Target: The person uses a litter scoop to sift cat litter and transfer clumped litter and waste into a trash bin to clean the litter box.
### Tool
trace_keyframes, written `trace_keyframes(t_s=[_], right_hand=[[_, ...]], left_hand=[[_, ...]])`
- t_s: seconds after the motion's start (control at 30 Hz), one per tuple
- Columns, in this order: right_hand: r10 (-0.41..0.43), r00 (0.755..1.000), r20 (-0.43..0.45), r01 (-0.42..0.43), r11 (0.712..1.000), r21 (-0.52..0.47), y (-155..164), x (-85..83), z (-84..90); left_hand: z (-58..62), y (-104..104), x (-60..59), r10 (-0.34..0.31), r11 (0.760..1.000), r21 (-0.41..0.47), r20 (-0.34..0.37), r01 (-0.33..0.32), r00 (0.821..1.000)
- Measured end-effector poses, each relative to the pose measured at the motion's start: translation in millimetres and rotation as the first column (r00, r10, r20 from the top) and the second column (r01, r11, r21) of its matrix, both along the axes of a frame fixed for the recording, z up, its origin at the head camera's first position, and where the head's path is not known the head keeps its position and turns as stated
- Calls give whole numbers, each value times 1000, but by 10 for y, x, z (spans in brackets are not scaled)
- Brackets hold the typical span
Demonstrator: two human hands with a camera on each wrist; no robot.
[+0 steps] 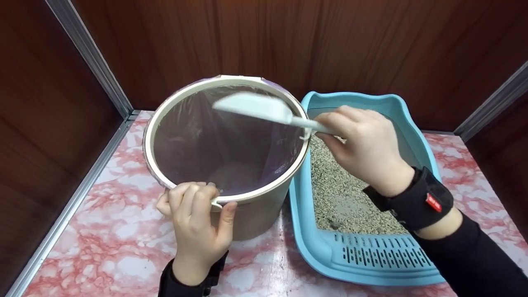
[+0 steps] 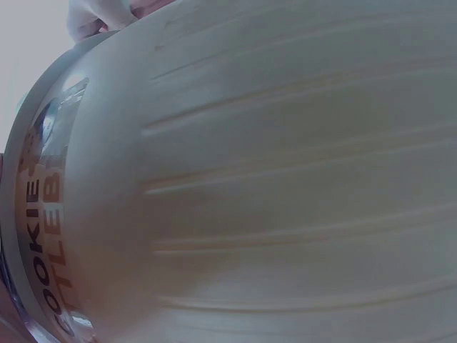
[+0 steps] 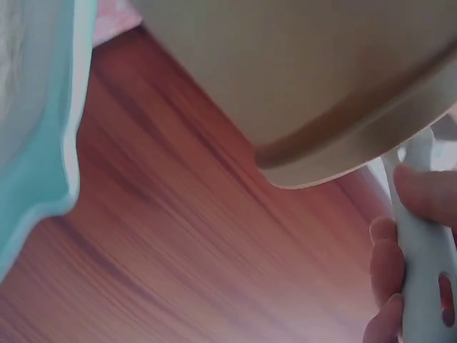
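My right hand (image 1: 363, 144) grips the handle of a pale litter scoop (image 1: 255, 108), whose blade is tilted over the mouth of a beige trash bin (image 1: 264, 218). In the right wrist view, thumb and fingers wrap the scoop's handle (image 3: 421, 264) beside the bin's rim. My left hand (image 1: 198, 227) holds the bin's near rim, fingers over the edge and thumb outside. A thin clear bag (image 1: 231, 152) lines the bin. Right of the bin stands a blue litter box (image 1: 303, 231) with grainy litter (image 1: 342, 194) in it. The left wrist view is filled by the bin's ribbed side (image 2: 285, 179).
Bin and litter box stand side by side on a red-and-white marbled surface (image 1: 119, 231). Dark wood panels (image 1: 268, 37) rise behind and at both sides, with metal strips (image 1: 95, 62) at the corners. A small dark clump (image 1: 335, 225) lies in the litter near the slotted front ledge.
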State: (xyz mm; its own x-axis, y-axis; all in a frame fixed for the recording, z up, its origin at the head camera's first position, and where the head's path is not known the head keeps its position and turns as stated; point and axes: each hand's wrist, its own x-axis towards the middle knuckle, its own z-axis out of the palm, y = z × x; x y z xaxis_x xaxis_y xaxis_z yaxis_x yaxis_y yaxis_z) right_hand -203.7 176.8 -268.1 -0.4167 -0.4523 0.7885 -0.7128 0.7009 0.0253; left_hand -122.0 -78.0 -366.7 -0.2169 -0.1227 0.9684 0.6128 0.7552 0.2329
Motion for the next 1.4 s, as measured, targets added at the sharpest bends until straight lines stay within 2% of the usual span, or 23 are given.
trace_keyframes(t_s=[0.1,0.17,0.27,0.33,0.37,0.43,0.5,0.53,0.63,0.73,0.83,0.9,1.0,1.1,1.17,1.27,1.4], right_hand=[[-23,981,192,55,985,-161,125,11,-27],[-10,938,348,123,944,-306,218,10,-36],[87,832,548,234,840,-489,391,-20,-52],[181,754,632,293,767,-570,524,-70,-97],[225,721,656,310,742,-595,594,-96,-134],[261,667,697,345,721,-601,725,-151,-234],[247,621,744,391,726,-566,837,-191,-349],[217,600,770,411,742,-530,889,-204,-404],[53,551,833,453,819,-353,1024,-244,-557],[-127,523,843,440,887,-140,1147,-277,-658],[-270,478,836,403,913,64,1246,-288,-690],[-328,452,829,369,915,161,1292,-289,-683],[-387,427,817,334,907,255,1304,-302,-663],[-418,415,808,320,898,301,1248,-341,-662],[-439,387,811,311,890,334,1186,-384,-662],[-474,360,804,296,875,383,1076,-468,-644],[-532,312,788,293,842,452,895,-609,-572]], left_hand=[[0,-2,15,0,1000,-1,1,0,1000],[2,-5,17,-2,1000,3,-1,2,1000],[4,-10,24,4,1000,3,-3,-4,1000],[6,-15,33,8,1000,7,-2,-8,1000],[7,-18,39,12,1000,6,-2,-12,1000],[5,-24,51,17,1000,6,-1,-17,1000],[4,-27,55,15,1000,9,-3,-15,1000],[3,-29,56,13,1000,10,-4,-13,1000],[4,-35,60,11,1000,8,-5,-11,1000],[6,-44,73,16,1000,6,-3,-16,1000],[9,-50,88,22,1000,5,-2,-22,1000],[11,-52,91,24,1000,5,-2,-24,1000],[19,-55,87,26,1000,8,-7,-26,1000],[26,-59,83,28,1000,8,-10,-28,1000],[24,-60,85,30,1000,7,-8,-30,1000],[15,-58,92,31,999,4,-5,-31,999],[10,-54,99,33,999,4,-3,-33,999]])
